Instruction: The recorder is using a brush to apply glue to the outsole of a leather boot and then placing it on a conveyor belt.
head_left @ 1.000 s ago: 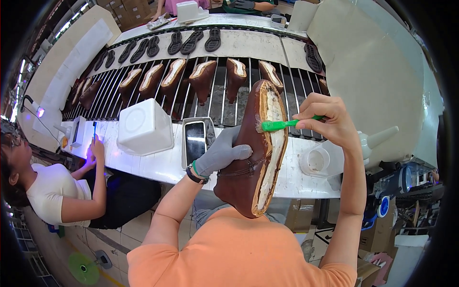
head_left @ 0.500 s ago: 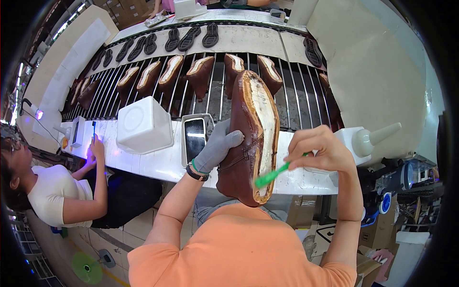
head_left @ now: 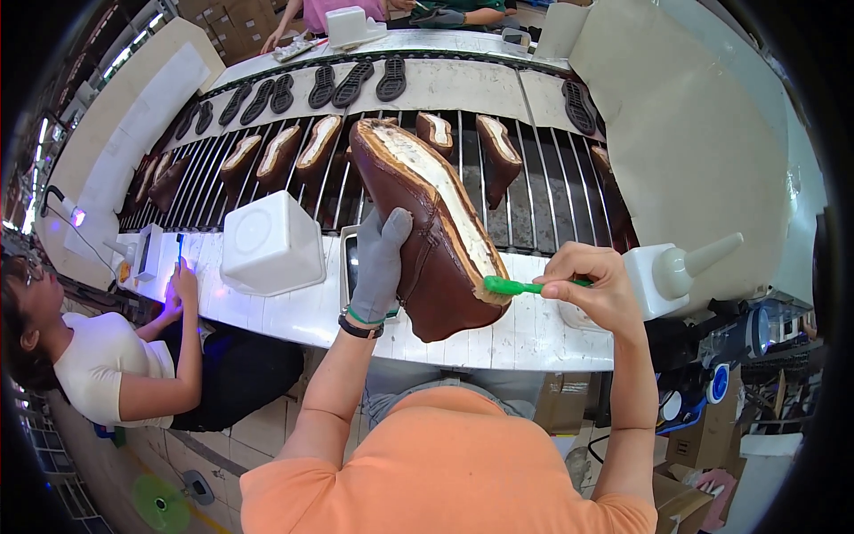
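Note:
My left hand [head_left: 378, 262], in a grey glove, grips a brown leather shoe upper [head_left: 418, 240] by its side. The upper is held bottom-up and tilted, its toe pointing away to the left. A white strip runs along the underside inside a tan rim. My bare right hand [head_left: 592, 285] pinches the handle of a green brush [head_left: 507, 286]. The brush's head touches the rim at the near right end of the upper; its bristles are hard to make out. Behind my left hand, a white-rimmed tray [head_left: 347, 258] is mostly hidden.
Several more uppers [head_left: 320, 142] rest on a rack of metal bars [head_left: 543, 169]. Black soles [head_left: 391, 80] lie on the belt beyond. A white box [head_left: 271, 240] stands left on the bench, a white container [head_left: 654, 276] right. A co-worker [head_left: 116, 365] sits at the left.
The upper has swung its toe to the left and its near end has lifted. My right hand has brought the brush up slightly to the near right end.

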{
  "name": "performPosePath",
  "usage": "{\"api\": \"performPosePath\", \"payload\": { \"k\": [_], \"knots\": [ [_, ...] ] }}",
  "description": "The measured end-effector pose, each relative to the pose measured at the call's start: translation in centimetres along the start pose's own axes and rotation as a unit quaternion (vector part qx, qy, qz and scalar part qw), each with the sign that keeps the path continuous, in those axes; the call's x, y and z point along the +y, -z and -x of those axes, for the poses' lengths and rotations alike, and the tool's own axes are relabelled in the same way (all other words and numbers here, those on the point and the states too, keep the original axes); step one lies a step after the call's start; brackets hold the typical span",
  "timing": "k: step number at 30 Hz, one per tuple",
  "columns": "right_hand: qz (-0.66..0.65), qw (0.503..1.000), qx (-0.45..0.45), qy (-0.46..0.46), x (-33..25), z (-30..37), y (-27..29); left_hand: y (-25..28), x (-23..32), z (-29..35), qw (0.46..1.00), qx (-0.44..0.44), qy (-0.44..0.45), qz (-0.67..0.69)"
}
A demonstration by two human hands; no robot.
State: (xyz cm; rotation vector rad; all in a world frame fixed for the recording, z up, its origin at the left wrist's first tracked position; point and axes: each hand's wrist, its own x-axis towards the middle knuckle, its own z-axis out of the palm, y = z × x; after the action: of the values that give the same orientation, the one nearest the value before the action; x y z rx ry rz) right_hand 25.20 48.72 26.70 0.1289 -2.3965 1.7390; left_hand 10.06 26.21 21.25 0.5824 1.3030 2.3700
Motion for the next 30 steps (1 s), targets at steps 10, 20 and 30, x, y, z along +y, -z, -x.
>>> {"api": "performPosePath", "payload": {
  "k": [10, 20, 30],
  "knots": [
    [0.159, 0.982, 0.083, 0.063, -0.7, -3.7, -0.6, -1.1, -0.3, 0.9, 0.992, -0.001, -0.045, -0.122],
    [0.157, 0.982, -0.048, 0.098, -1.2, -4.0, 1.3, -0.8, -0.7, 1.3, 0.996, -0.001, 0.032, -0.088],
    [0.116, 0.980, -0.157, 0.042, -1.5, -3.4, 2.3, 0.5, -2.2, 0.8, 0.991, 0.011, 0.129, -0.042]
  ]
}}
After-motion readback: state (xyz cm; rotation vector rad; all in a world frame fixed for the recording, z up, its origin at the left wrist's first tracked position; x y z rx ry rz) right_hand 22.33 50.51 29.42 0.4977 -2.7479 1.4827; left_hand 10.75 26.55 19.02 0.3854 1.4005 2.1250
